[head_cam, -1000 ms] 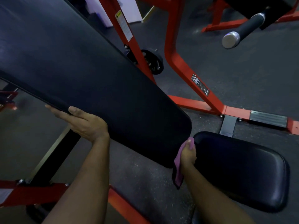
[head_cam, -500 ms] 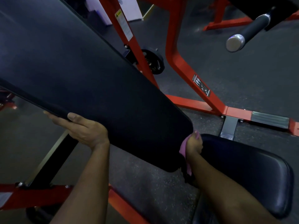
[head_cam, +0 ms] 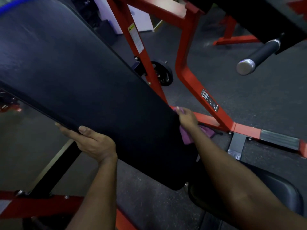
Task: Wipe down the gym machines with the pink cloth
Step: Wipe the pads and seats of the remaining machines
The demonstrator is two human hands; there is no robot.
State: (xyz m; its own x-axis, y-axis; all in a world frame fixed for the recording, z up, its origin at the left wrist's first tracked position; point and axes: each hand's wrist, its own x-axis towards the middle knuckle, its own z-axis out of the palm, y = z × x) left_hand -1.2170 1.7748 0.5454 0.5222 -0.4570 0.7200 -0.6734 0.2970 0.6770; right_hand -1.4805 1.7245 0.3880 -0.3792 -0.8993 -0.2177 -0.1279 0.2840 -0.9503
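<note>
A long black padded backrest [head_cam: 79, 83] slants across the view from upper left to lower middle. My left hand [head_cam: 93, 143] grips its near edge, thumb on top and fingers underneath. My right hand [head_cam: 186, 117] presses the pink cloth [head_cam: 188, 136] against the pad's far right edge, near the lower end. The cloth hangs down below the hand and shows on both sides of my wrist. A black seat pad [head_cam: 285, 191] sits at lower right, mostly behind my right forearm.
The red steel frame [head_cam: 189, 77] of the machine rises behind the pad, with a base bar [head_cam: 245, 128] on the dark rubber floor. A black roller with a silver cap [head_cam: 259, 55] sticks out at upper right. A weight plate [head_cam: 162, 73] hangs behind the pad.
My right hand has slid the cloth from the pad's bottom corner up along its right edge. The left hand has kept its grip on the near edge.
</note>
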